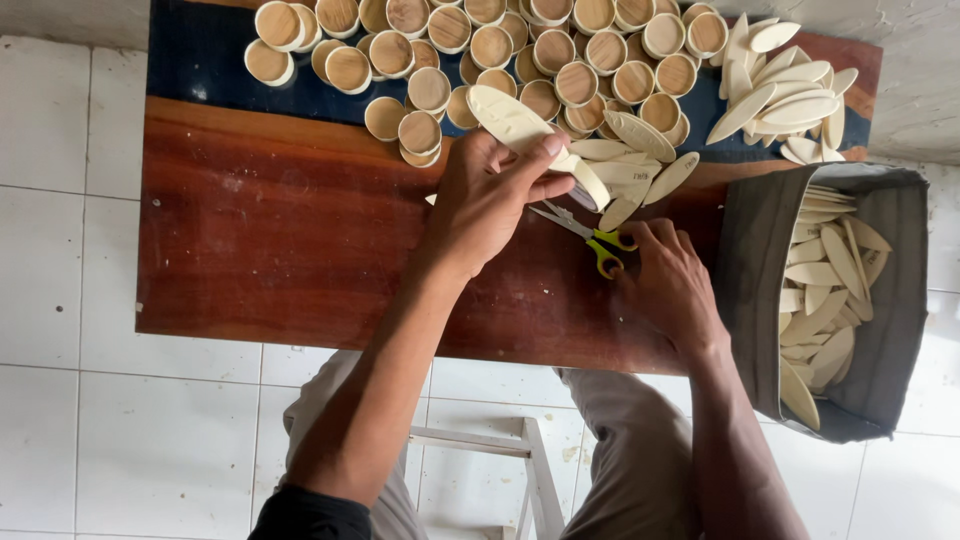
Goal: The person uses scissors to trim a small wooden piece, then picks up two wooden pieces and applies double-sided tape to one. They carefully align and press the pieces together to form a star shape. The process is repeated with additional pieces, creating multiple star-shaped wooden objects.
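While the left hand (485, 205) pinches a pale cream, leaf-shaped flat piece (512, 120) between thumb and fingertips near its lower end, the right hand (668, 285) is closed around the yellow loops of a small pair of scissors (585, 232), blades pointing toward the held piece. The piece sits above the far half of the reddish-brown wooden board (280, 230), tilted up off the surface.

Handling, as judged: thin, light and fairly stiff, probably wood or pressed fibre; faint surface grain suggests it will not slip much. The tapered tips look the weakest part, so a hold across the broad middle or lower third seems safest. Edges appear smooth.

Around it: a loose heap of like leaf-shaped pieces (630, 165) lies just beyond the scissors; a second heap (785, 85) at the board's far right corner. Many round shallow wooden cups with pale rims (520, 45) crowd the far edge over a dark blue strip. A grey fabric bag (880, 340), open, holds more leaf pieces, beside the board on white floor tiles (90, 300).
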